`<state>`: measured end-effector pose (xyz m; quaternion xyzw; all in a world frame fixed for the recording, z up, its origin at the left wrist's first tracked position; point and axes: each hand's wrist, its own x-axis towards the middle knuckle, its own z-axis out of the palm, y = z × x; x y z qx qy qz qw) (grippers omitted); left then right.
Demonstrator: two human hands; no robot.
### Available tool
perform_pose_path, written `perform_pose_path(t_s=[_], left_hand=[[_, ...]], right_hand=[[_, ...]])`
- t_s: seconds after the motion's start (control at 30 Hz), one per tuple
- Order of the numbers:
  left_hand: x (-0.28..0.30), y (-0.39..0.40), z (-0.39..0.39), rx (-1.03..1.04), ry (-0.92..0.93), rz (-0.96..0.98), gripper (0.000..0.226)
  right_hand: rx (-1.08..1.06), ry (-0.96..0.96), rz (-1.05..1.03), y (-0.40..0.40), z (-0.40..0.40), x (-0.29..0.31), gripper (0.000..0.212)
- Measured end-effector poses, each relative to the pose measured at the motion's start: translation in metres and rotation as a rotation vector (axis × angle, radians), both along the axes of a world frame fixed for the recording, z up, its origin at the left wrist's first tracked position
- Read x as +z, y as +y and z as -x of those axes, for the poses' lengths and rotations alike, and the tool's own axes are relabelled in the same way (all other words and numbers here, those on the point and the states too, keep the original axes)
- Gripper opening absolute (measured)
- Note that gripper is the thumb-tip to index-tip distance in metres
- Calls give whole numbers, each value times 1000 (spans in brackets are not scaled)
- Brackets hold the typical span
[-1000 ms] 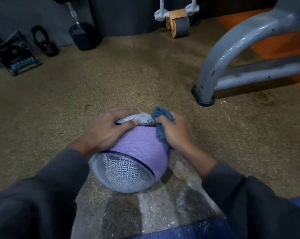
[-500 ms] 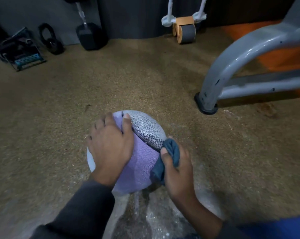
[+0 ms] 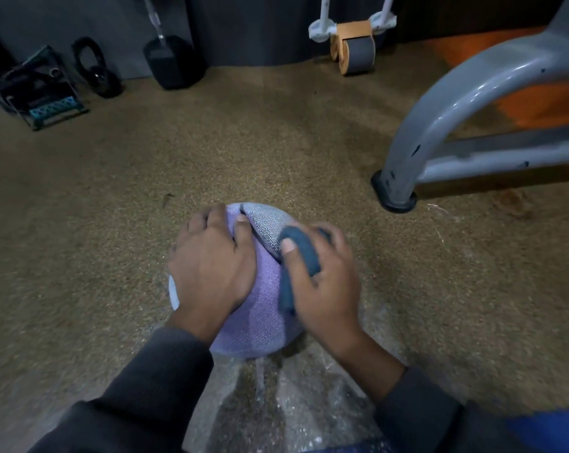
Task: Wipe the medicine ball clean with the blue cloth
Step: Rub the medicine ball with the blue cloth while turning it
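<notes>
The medicine ball (image 3: 263,308), purple with a grey patterned panel, lies on the brown floor in the middle of the head view. My left hand (image 3: 211,266) lies over its top left with the fingers curved round the ball, thumb on the seam. My right hand (image 3: 322,282) grips the bunched blue cloth (image 3: 297,256) and presses it against the ball's upper right side, at the edge of the grey panel. The ball's right side is hidden behind that hand.
A grey curved machine leg (image 3: 395,191) stands on the floor to the right. At the back wall are a black dumbbell (image 3: 172,60), a kettlebell (image 3: 96,73), a small rack (image 3: 41,93) and an orange roller (image 3: 355,47). A pale scuffed floor patch (image 3: 276,397) lies below the ball.
My right hand with the cloth has slid up from the ball's lower right side onto its upper right. My left hand has stayed on the top left.
</notes>
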<state>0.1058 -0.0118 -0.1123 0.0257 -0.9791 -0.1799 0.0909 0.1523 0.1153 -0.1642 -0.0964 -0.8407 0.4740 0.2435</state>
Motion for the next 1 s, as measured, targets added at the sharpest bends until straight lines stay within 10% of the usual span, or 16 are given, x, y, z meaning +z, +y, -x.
perform_pose_path(t_s=[0.1, 0.33, 0.53, 1.0], left_hand=[[2, 4, 1, -5, -23, 8, 67], [3, 9, -1, -55, -29, -6, 50], [2, 7, 7, -57, -37, -2, 57], [-3, -16, 17, -142, -15, -155, 48]], right_hand=[[-62, -137, 256, 17, 5, -15, 46], [63, -19, -244, -3, -12, 18, 44], [60, -235, 235, 30, 37, 8, 35], [88, -95, -175, 7, 18, 22, 40]])
